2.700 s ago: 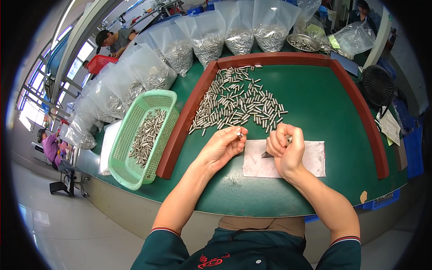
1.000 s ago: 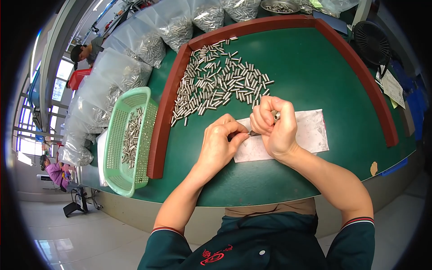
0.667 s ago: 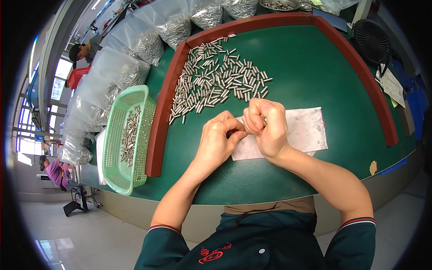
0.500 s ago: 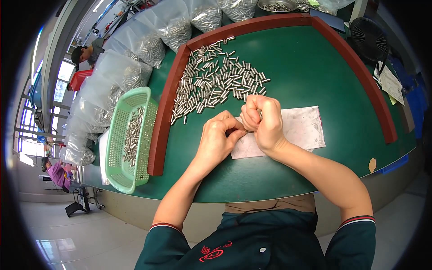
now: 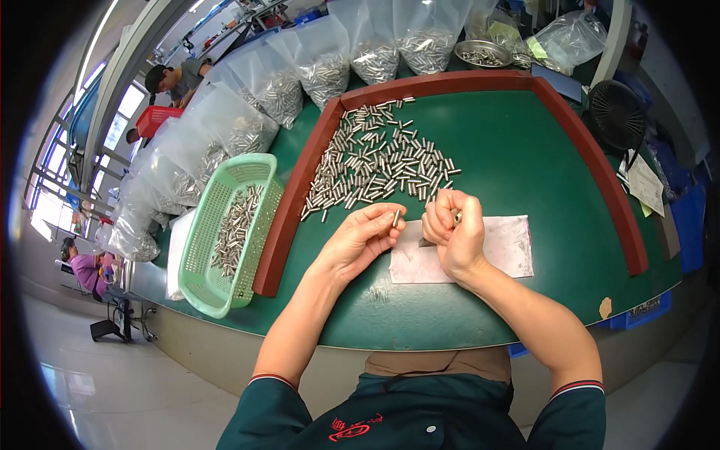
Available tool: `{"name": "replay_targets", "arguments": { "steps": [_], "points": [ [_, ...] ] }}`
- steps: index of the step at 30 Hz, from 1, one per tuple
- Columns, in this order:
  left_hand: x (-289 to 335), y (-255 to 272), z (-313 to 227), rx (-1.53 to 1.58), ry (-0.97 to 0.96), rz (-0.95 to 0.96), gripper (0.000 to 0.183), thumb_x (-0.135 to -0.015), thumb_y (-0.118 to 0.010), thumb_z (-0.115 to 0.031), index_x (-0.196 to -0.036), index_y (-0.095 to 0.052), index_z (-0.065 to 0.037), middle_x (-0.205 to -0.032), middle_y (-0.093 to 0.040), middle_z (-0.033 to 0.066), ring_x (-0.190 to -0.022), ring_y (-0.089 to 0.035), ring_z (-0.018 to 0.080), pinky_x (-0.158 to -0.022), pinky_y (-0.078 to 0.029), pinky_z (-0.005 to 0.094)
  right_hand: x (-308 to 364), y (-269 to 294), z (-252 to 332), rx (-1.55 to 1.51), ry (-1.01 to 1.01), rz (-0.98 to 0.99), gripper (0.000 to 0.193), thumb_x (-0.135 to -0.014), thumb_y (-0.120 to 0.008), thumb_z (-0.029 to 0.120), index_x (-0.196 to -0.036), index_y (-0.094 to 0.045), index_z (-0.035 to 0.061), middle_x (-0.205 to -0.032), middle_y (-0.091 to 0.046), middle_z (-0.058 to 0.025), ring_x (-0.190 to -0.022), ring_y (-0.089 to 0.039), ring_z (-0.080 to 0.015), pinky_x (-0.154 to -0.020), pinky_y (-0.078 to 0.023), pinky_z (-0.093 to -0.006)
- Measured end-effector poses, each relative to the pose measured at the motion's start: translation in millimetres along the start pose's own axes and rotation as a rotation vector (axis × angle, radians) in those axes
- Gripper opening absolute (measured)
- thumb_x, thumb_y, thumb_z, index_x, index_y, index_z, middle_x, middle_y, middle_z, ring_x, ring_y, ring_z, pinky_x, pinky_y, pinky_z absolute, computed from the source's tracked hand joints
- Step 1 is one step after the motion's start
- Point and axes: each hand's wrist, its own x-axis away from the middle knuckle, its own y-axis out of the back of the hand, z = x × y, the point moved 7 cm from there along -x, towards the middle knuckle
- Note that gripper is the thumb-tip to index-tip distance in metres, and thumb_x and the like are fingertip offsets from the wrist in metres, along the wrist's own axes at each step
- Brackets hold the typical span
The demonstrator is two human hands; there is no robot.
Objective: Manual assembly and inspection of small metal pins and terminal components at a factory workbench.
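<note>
My left hand [image 5: 360, 238] pinches a small metal pin [image 5: 397, 218] upright between thumb and fingertips. My right hand [image 5: 456, 234] is closed in a fist above a stained white cloth [image 5: 502, 246]. A slim tool runs through that fist: a round end [image 5: 457, 216] shows by the thumb and a grey flat tip [image 5: 426, 242] below the fingers. Its kind is mostly hidden. Beyond both hands, a spread of loose metal pins [image 5: 375, 161] lies on the green tabletop. The two hands are apart.
Reddish-brown rails [image 5: 300, 191] border the work area. Outside the left rail stands a light green basket [image 5: 196, 259] with metal pins. Clear plastic bags [image 5: 322, 71] of pins line the far and left sides. A metal bowl [image 5: 484, 54] and black fan [image 5: 616, 112] stand farther off.
My hands were together over the cloth and are now apart, the left moved left with the pin in view. The whole view has shifted, showing more of the far side.
</note>
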Motion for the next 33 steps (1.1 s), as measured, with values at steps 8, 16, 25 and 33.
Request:
{"name": "replay_targets", "arguments": {
  "steps": [8, 16, 25, 33],
  "points": [
    [1, 5, 0, 0.066, 0.056, -0.033, 0.019, -0.082, -0.056, -0.008, -0.100, -0.055, 0.001, -0.082, -0.060, 0.0070, -0.068, -0.056, 0.0087, -0.063, -0.046, 0.0187, -1, -2, 2, -0.008, -0.001, -0.019, 0.030, -0.080, -0.028, 0.019, -0.051, -0.026, 0.0096, -0.042, -0.025, 0.0010, -0.038, -0.018, -0.0067, -0.036, -0.014, -0.0229],
    [2, 34, -26, 0.089, -0.126, -0.200, 0.023, -0.086, -0.051, -0.028, -0.075, -0.051, -0.007, -0.071, -0.051, 0.0017, -0.063, -0.048, 0.0095, -0.057, -0.041, 0.0235, 0, -3, 2, -0.025, -0.006, -0.009, 0.032, -0.081, -0.029, 0.020, -0.051, -0.027, 0.0100, -0.041, -0.024, 0.0014, -0.038, -0.017, -0.0063, -0.036, -0.015, -0.0223],
    [10, 31, -59, -1.278, -0.538, -0.545, 0.010, -0.070, -0.064, -0.005, -0.078, -0.060, -0.002, -0.051, -0.045, 0.0022, -0.045, -0.042, 0.0122, -0.046, -0.035, 0.0269, 0, -4, 2, -0.022, -0.003, -0.002, 0.031, -0.081, -0.029, 0.020, -0.051, -0.026, 0.0100, -0.042, -0.024, 0.0014, -0.038, -0.016, -0.0063, -0.036, -0.015, -0.0221],
    [13, 12, -57, -1.558, -0.491, -0.492, 0.009, -0.070, -0.062, -0.007, -0.075, -0.058, -0.001, -0.058, -0.056, 0.0136, -0.053, -0.055, 0.0276, -0.052, -0.041, 0.0370, 1, -3, 2, -0.017, -0.008, -0.005, 0.030, -0.080, -0.028, 0.019, -0.052, -0.027, 0.0097, -0.042, -0.024, 0.0014, -0.038, -0.017, -0.0062, -0.036, -0.015, -0.0220]
  ]
}}
